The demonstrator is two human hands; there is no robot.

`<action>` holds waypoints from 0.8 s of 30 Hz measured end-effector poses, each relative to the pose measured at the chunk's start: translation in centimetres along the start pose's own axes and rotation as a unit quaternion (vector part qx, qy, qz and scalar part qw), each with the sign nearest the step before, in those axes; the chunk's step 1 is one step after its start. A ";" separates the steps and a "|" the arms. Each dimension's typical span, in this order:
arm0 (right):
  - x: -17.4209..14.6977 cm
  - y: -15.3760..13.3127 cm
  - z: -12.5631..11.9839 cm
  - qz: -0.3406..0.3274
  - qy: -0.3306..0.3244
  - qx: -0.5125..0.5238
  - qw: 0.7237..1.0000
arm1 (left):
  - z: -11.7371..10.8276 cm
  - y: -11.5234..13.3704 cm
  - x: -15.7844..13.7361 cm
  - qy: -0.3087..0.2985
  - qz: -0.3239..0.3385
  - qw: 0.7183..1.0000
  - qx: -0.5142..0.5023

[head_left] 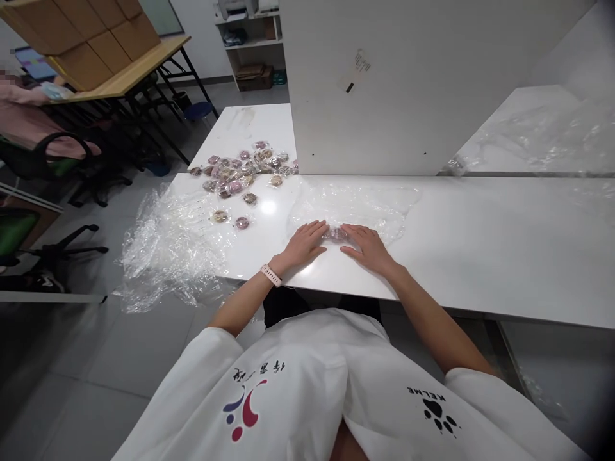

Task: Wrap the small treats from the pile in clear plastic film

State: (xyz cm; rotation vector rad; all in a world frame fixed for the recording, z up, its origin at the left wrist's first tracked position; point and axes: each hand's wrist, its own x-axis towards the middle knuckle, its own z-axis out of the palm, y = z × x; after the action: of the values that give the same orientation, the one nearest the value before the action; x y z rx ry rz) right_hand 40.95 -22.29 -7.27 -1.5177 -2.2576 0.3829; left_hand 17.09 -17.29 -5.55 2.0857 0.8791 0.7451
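Left hand (pixel 307 243): laid palm-down at near edge of clear sheet (pixel 355 208); fingers stretched nearly straight, thumb set wide of them. Pale pink wristband (pixel 271 275) worn on same arm.
Right hand (pixel 366 246): placed as mirror of L; fingers likewise long & loosely bent, thumb wide; nothing seen clasped in either palm.
Pinkish item (pixel 336 234): set betw. L & R fingertips, at near side of sheet, apparently under or in plastic. Firmness of contact can't be told for sure, item being small & plastic shiny.
Sheet lay: spread on counter (pixel 500 243) past the hands, toward foot of white panel (pixel 384 115); wrinkled, not pulled taut.
Pressure (judged): best shared equally by both hands, w/ fingertips kept near item's two ends, so that it isn't skewed; hard squeezing best avoided in case contents are brittle.
Wrinkles (judged): best smoothed outward before more plastic is drawn over; sheet's near edge to be kept parallel w/ counter edge.
Thumbs (judged): could be tucked in behind item for better control, as no backing is given by them now.
Wrapped pieces (pixel 235 182): piled to L in pink, brown & yellowish tones; a few scattered nearer, incl. dark pink piece (pixel 242 223).
Loose plastic (pixel 168 250): heaped at L end, partly hung over edge; sleeve snags best watched for.
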 end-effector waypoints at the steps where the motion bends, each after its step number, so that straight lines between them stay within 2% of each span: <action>1: 0.3 0.3 0.4 0.006 0.015 0.001 1.000 | 0.2 -0.6 0.5 0.010 -0.006 1.000 0.014; 3: 0.6 0.8 0.5 0.013 0.049 0.007 0.999 | 0.1 -1.1 1.3 0.007 -0.006 0.996 0.088; 6: -0.2 0.9 -0.6 0.052 0.065 0.023 0.996 | -0.7 -0.2 1.4 -0.043 -0.029 0.975 0.218; 9: -1.9 0.5 -2.3 0.103 -0.015 0.104 0.989 | -1.3 1.5 1.0 -0.116 -0.078 0.965 0.221; 11: -2.6 -0.1 -3.0 0.143 -0.082 0.166 0.972 | -1.3 2.5 0.9 -0.160 -0.107 0.962 0.196; 12: -2.9 -0.4 -3.3 0.169 -0.093 0.168 0.967 | -1.2 2.9 0.9 -0.165 -0.120 0.958 0.201; 14: -3.2 -1.1 -3.6 0.207 -0.047 0.107 0.971 | -1.2 3.8 0.7 -0.124 -0.126 0.950 0.258; 15: -3.5 -1.4 -3.7 0.199 -0.003 0.063 0.978 | -1.2 4.2 0.4 -0.091 -0.109 0.945 0.295; 17: -4.5 -1.5 -3.9 0.122 0.073 -0.002 0.990 | -1.5 4.8 -0.6 -0.054 -0.033 0.941 0.333; 18: -5.1 -1.3 -4.0 0.068 0.085 -0.012 0.994 | -1.7 4.9 -1.4 -0.061 0.016 0.942 0.330; 20: -6.7 -0.5 -3.9 -0.016 0.064 -0.010 0.998 | -2.0 4.6 -3.0 -0.105 0.088 0.943 0.303; 22: -8.0 0.5 -3.4 -0.038 0.042 -0.002 0.998 | -1.9 3.5 -4.3 -0.126 0.096 0.945 0.286; 24: -8.6 1.2 -2.7 -0.011 0.062 0.008 0.998 | -1.6 2.1 -4.8 -0.111 0.064 0.951 0.281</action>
State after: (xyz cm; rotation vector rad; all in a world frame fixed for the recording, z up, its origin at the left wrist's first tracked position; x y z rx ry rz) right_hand 46.08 -29.82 -6.83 -1.4662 -2.1681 0.2930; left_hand 13.78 -21.42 -4.08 2.6876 0.9063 0.3273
